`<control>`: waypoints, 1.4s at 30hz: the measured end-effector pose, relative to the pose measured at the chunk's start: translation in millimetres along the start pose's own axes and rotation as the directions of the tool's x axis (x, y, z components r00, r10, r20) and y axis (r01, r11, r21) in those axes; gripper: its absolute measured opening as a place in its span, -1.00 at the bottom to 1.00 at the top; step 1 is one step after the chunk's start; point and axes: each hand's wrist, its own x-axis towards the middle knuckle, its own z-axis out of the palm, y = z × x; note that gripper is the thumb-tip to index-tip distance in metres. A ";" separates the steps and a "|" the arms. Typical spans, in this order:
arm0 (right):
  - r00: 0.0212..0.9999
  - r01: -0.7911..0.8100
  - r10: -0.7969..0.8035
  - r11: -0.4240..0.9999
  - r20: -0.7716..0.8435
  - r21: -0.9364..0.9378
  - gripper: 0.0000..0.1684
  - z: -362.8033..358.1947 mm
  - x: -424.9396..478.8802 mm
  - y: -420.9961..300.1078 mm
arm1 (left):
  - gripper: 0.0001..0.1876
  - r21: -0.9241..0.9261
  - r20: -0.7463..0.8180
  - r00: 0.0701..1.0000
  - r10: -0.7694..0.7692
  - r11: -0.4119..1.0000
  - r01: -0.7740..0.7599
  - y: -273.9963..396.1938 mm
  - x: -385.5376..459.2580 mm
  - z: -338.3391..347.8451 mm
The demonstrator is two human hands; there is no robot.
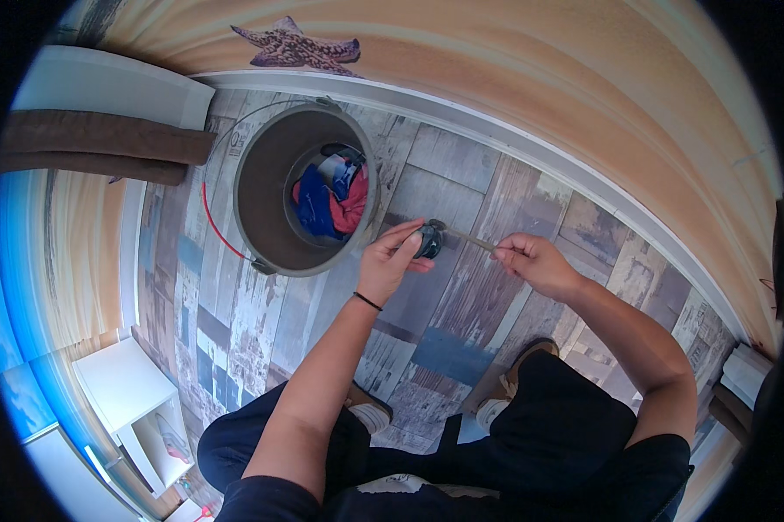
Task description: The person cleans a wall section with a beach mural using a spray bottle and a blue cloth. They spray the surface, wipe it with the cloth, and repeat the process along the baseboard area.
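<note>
My left hand (395, 251), with a black band at its wrist, grips a small dark, glossy, rounded object (431, 243) beside the bucket. Its exact kind is not clear. My right hand (529, 261) pinches the end of a thin olive-brown strip or stick (471, 239) between thumb and fingers. The strip's far end meets the top of the dark object. Just left of my left hand stands a grey-brown bucket (258, 186) on the floor. Wet-looking blue cloth (317, 203) and pink-red cloth (351, 212) lie at its bottom.
The bucket's wire handle (205, 196), with a red grip, hangs out to the left. A wall with a starfish print (297, 47) and white skirting runs behind. Brown cushions (98, 143) lie at left, above a white open cabinet (131, 398). Wood-patterned flooring (379, 346) spreads below my hands.
</note>
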 end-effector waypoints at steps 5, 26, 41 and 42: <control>1.000 -0.007 0.007 1.000 0.011 0.007 -0.82 -0.7 0.7 0.8 | -0.63 -0.002 0.000 1.000 -0.012 1.000 0.012 -1.2 -0.3 -0.9; 1.000 -0.022 0.022 1.000 0.015 0.005 -0.81 0.6 -2.9 -1.1 | -0.64 -0.020 0.010 1.000 0.012 1.000 -0.012 -1.9 1.4 -1.4; 0.990 -0.110 0.093 0.981 0.108 0.160 -0.75 -18.9 -3.3 2.0 | -0.59 0.058 -0.008 0.999 0.044 0.997 -0.044 -8.9 0.0 -0.9; 0.984 -0.151 0.124 0.962 0.128 0.228 -0.74 -25.4 -4.7 1.5 | -0.59 0.061 -0.001 0.998 0.058 0.996 -0.057 -10.7 0.0 1.5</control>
